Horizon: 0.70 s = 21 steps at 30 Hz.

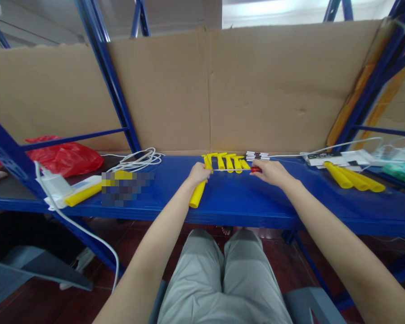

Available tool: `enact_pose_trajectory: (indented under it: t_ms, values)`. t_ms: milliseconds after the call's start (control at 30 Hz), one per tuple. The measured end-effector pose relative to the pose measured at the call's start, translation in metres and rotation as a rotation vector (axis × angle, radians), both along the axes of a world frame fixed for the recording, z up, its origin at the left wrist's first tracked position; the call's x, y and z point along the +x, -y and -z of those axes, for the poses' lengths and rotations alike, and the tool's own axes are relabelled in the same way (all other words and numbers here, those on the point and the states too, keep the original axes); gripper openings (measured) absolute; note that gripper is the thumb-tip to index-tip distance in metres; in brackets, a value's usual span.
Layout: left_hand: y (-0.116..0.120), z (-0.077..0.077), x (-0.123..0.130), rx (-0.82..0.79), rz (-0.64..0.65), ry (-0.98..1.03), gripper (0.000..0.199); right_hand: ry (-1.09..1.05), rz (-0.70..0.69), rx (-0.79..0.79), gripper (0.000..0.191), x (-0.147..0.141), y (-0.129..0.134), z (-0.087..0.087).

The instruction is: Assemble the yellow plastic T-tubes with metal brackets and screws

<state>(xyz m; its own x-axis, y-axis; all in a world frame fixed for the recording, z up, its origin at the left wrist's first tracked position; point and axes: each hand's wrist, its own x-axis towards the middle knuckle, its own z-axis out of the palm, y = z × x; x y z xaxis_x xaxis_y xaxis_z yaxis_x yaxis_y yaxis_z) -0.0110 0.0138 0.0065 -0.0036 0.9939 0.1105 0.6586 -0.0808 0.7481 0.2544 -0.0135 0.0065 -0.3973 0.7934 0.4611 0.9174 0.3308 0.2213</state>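
My left hand is wrapped round a yellow tube-shaped handle, whose lower end slants down toward the front edge of the shelf. My right hand grips the red handle of a screwdriver. Its thin metal shaft runs level to the left, and the tip reaches the yellow handle by my left fingers. Whether the tip is inside the handle, I cannot tell. Just behind the shaft lie several yellow T-shaped pieces in a row. Beside them, near my right fingers, is a stack of black-and-white pieces.
Three yellow tubes lie on the blue shelf at right. At left are a coiled white cable, a white power strip, another yellow tube and a red plastic bag. Cardboard closes the back; blue posts stand either side.
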Motion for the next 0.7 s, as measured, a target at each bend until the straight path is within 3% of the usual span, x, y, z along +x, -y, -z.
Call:
enact_pose_trajectory:
  t_ms: [267, 700]
  values:
    - [0.0036, -0.0025, 0.0013, 0.002, 0.000, 0.043, 0.027, -0.025, -0.053, -0.028, 0.015, 0.0003, 0.0001, 0.0003]
    - [0.0031, -0.0014, 0.0014, 0.016, 0.008, 0.069, 0.028, -0.015, 0.055, -0.161, 0.022, -0.0066, 0.0052, -0.0037]
